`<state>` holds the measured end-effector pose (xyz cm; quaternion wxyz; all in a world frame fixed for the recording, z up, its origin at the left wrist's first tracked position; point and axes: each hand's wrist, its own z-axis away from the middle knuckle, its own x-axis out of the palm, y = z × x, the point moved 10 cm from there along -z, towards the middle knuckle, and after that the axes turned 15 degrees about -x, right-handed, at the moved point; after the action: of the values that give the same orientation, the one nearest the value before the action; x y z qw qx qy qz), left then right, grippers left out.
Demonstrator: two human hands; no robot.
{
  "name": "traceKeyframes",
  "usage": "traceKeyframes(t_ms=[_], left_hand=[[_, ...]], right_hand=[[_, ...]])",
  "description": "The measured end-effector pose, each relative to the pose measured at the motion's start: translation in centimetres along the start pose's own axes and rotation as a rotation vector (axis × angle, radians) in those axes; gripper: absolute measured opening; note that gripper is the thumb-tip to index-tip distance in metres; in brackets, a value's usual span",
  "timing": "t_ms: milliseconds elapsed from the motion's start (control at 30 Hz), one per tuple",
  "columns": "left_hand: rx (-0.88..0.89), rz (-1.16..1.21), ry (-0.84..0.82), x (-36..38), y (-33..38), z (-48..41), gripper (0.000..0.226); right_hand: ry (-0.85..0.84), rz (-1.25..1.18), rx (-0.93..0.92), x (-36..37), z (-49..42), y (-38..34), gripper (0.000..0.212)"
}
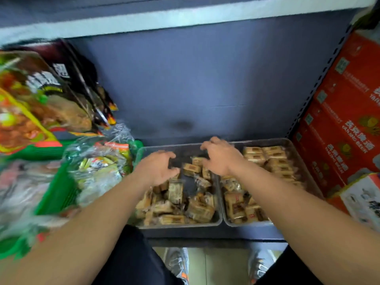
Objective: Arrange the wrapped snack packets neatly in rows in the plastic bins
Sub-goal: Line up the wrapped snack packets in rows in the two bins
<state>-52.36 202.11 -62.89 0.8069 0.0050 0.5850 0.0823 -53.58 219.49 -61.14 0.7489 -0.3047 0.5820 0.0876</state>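
Fingers (166,154) of left hand (157,168) and right hand (221,158) hover half-open, apparently empty, above tan packets (200,209).

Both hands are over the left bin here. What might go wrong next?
1. The loose packets lie heaped and tilted in the near half of the left bin; raking them may tip some over its near rim.
2. The right hand hovers near the right bin; a wide sweep might disturb the rows of packets lined up there.
3. A clear snack bag sits right beside the left bin and the left hand; the forearm might drag it in.
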Motion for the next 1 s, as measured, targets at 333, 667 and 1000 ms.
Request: traceKeyframes(t_ms=[333, 667, 1000], left_hand=[[-0.092, -0.088, -0.158, 4.9, -9.0, -0.1, 0.067], [-0.084, -0.020, -0.153, 6.5, -8.3, -4.9, 0.063], [-0.100, 0.096, -0.190, 7.0, -7.7, -6.2, 0.063]], right_hand=[[-0.207, 0.011, -0.013, 9.7, -3.8, -1.1, 0.062], [-0.183, 0.056, 0.204, 14.6, -10.5, 3.4, 0.078], [-0.173, 0.277, 0.095, 15.8, -12.2, 3.2, 0.066]])
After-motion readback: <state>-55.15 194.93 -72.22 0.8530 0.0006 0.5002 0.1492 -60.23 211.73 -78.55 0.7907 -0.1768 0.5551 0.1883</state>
